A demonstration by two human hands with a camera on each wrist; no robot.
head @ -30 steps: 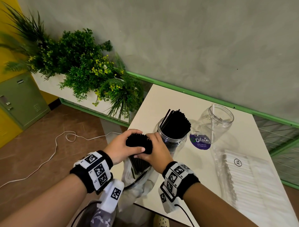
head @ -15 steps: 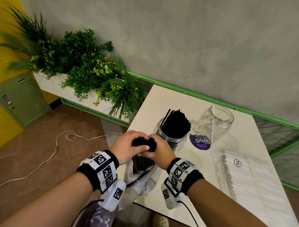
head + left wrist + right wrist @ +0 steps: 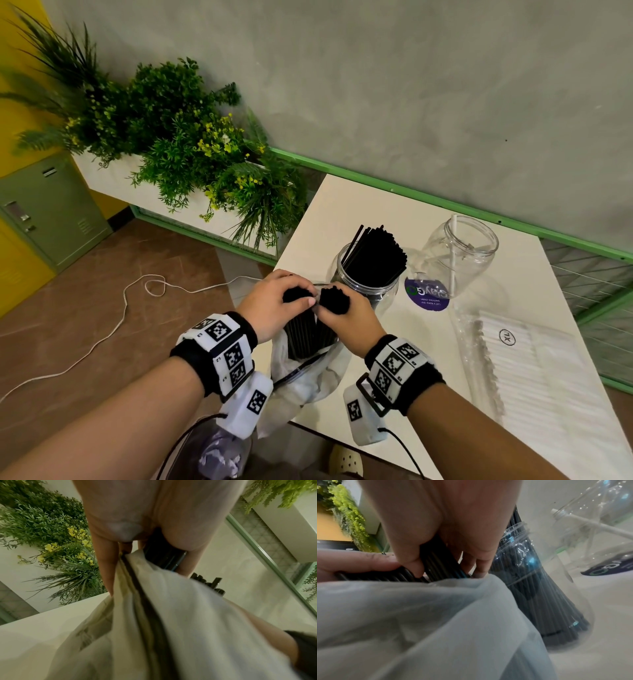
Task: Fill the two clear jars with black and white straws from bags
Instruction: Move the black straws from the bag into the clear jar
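Nearest: both forearms, each with a marker-patterned wristband and a white camera box under the wrist. A crumpled clear bag hangs over the near edge of the white table, its mouth up. Black straws stand out of it, split into two bunches.

Left hand is curled round the left bunch, thumb across the front. Right hand is wrapped round the right bunch, its top ends showing above the fist. The two hands touch, side by side over the bag mouth.

Just behind the right hand: a clear jar, upright, packed with black straws that fan out above its rim. Next to it on the right, a second clear jar with one white straw leaning inside. A round purple sticker lies on the table in front of that jar.

Right side of the table: a long clear bag of white straws, lying flat.

Beyond the table: a planter of green plants, a white cord on the floor, a grey wall.
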